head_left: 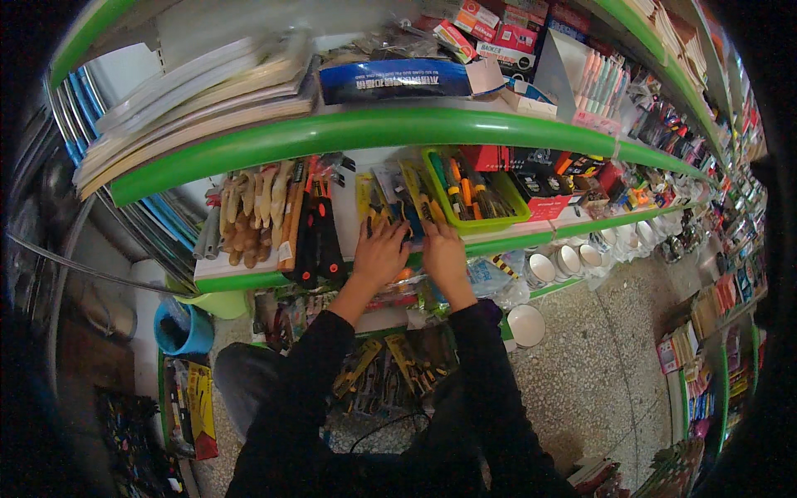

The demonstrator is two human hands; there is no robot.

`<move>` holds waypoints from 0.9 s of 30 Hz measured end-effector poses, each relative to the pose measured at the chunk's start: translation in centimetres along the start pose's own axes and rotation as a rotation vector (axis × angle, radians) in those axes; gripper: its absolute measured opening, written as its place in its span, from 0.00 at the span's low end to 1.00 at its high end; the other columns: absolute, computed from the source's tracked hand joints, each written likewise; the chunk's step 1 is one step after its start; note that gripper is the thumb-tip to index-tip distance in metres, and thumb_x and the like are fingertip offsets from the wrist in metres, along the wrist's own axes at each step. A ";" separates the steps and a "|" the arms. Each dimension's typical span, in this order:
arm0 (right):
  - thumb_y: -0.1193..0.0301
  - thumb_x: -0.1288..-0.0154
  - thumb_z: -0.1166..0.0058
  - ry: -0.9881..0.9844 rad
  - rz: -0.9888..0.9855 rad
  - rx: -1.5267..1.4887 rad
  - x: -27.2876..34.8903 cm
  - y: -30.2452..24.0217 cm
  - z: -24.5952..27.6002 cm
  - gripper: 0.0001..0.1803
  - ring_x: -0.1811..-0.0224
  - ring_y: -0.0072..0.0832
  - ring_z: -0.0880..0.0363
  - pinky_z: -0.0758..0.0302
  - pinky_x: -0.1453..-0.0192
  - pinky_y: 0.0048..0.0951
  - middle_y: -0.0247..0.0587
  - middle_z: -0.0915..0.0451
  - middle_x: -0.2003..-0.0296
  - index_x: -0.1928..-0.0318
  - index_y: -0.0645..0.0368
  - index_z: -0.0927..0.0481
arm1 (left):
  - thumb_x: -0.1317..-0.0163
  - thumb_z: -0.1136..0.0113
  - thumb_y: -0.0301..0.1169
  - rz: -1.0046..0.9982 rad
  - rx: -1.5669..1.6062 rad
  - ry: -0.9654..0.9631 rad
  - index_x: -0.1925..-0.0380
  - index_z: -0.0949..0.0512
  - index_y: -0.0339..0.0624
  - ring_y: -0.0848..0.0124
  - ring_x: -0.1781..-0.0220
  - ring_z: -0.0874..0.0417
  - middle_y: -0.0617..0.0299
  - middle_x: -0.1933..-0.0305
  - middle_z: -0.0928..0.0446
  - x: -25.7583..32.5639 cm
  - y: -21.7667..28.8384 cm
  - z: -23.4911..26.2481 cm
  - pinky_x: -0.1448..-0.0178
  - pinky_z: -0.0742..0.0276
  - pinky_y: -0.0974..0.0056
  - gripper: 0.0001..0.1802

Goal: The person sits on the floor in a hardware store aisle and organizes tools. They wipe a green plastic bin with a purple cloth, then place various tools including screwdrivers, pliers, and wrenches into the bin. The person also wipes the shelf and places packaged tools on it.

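Observation:
On the middle shelf, my left hand [379, 254] rests with its fingers stretched over flat carded packs [374, 192], whose yellow edges show past the fingertips. Close beside it, my right hand [446, 261] touches a narrow yellow-and-dark pack [422, 189], fingers extended. Blue-grey packaging [393, 184] lies between the hands; the kind of tool inside is not clear. Left of my hands lie black-handled tools [317, 236] with red dots and a bundle of wooden-handled brushes [253, 207]. To the right, a lime-green basket [520, 204] contains orange- and black-handled tools [465, 191].
A green-edged shelf [398, 129] overhangs my hands, stacked with plastic-wrapped sheets [199, 104] and a blue box [394, 80]. Below, more carded tools [386, 369] lie between my knees. A blue bucket [184, 330] stands left; white bowl-shaped items [542, 267] line the right.

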State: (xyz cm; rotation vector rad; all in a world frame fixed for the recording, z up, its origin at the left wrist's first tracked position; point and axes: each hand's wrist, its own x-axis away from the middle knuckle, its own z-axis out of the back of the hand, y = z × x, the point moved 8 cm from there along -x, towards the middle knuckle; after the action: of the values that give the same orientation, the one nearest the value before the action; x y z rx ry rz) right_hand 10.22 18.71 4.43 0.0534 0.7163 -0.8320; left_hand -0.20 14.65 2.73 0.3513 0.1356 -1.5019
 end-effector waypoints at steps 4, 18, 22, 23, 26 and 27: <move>0.75 0.51 0.48 -0.004 0.008 -0.049 0.9 0.1 0.3 0.27 0.51 0.45 0.30 0.31 0.50 0.42 0.50 0.31 0.50 0.47 0.60 0.32 | 0.38 0.59 0.43 -0.082 -0.059 -0.006 0.40 0.39 0.47 0.60 0.32 0.47 0.58 0.35 0.43 0.4 0.6 0.7 0.31 0.59 0.45 0.26; 0.71 0.51 0.50 0.020 0.389 0.303 2.7 -4.4 5.7 0.10 0.64 0.39 0.31 0.34 0.62 0.37 0.43 0.29 0.70 0.66 0.62 0.27 | 0.63 0.37 0.36 -1.271 0.273 0.142 0.38 0.44 0.57 0.61 0.47 0.31 0.56 0.51 0.32 16.3 24.6 11.8 0.37 0.43 0.48 0.47; 0.71 0.47 0.55 -0.014 0.593 0.419 4.7 -6.1 4.8 0.11 0.60 0.35 0.30 0.34 0.58 0.34 0.41 0.28 0.66 0.63 0.61 0.26 | 0.72 0.30 0.39 -1.473 0.374 0.384 0.35 0.49 0.55 0.62 0.58 0.28 0.60 0.63 0.31 20.0 25.8 14.6 0.39 0.42 0.52 0.57; 0.70 0.47 0.55 -0.017 0.637 0.454 5.1 -6.2 4.8 0.11 0.59 0.35 0.30 0.34 0.57 0.34 0.41 0.28 0.65 0.63 0.60 0.26 | 0.74 0.31 0.37 -1.505 0.439 0.456 0.36 0.48 0.50 0.62 0.58 0.28 0.58 0.64 0.32 21.1 25.8 15.6 0.41 0.41 0.53 0.58; 0.70 0.46 0.56 -0.048 0.686 0.548 6.5 -5.0 4.4 0.11 0.57 0.35 0.30 0.35 0.53 0.34 0.41 0.28 0.64 0.62 0.60 0.26 | 0.70 0.33 0.36 -1.475 0.614 -0.022 0.37 0.47 0.46 0.61 0.56 0.29 0.57 0.62 0.32 22.6 27.1 17.7 0.42 0.40 0.55 0.54; 0.69 0.46 0.56 -0.057 0.673 0.578 6.4 -4.2 4.7 0.12 0.56 0.35 0.31 0.35 0.52 0.35 0.41 0.27 0.63 0.62 0.60 0.26 | 0.67 0.35 0.37 -1.427 0.706 -0.030 0.38 0.47 0.41 0.59 0.54 0.30 0.54 0.60 0.32 22.7 26.8 18.0 0.42 0.40 0.55 0.51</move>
State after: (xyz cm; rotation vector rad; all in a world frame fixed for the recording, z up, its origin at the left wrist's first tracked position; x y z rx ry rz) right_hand 12.87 10.15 5.19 0.7469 0.3411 -0.3624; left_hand 25.69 -11.71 16.70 0.8990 -0.2495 -2.9660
